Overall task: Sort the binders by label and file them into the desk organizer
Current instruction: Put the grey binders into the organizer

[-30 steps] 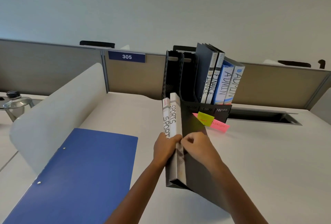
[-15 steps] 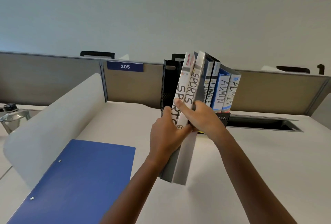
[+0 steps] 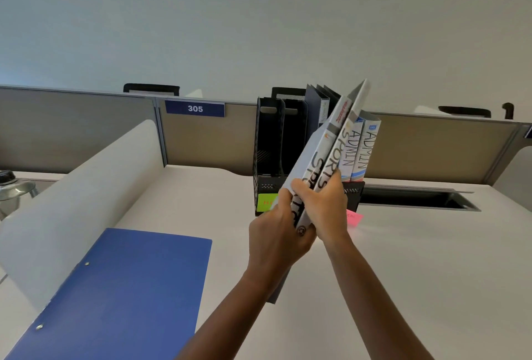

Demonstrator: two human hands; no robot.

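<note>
White spines marked SPORTS mark the two binders (image 3: 325, 158) we hold in front of the organizer (image 3: 269, 143); they lean to the right, tops raised above the rack, lower ends down at our hands; our left hand (image 3: 277, 240) is wrapped round their lower part from the left, fingers closed on the covers; our right hand (image 3: 322, 208) is closed on the same pair from the right, thumb across the spines, fingers over the far edge; both grips are tight on the SPORTS binders, which hang clear of the worktop (image 3: 417, 259); the black organizer stands at the back of the worktop against the partition (image 3: 431, 146); its two left slots show dark and open; two dark binders (image 3: 319, 103) stand behind the tilted pair, and two ADMIN binders (image 3: 361, 149) stand upright in the right slot, just beside the tilted spines; a green note (image 3: 266, 202) sticks to the organizer's front at the left, a pink note (image 3: 354, 218) lies at its right foot; a blue folder (image 3: 123, 296) lies flat at our left, well apart from the rack; a sign (image 3: 195, 108) reading 305 hangs on the partition.
</note>
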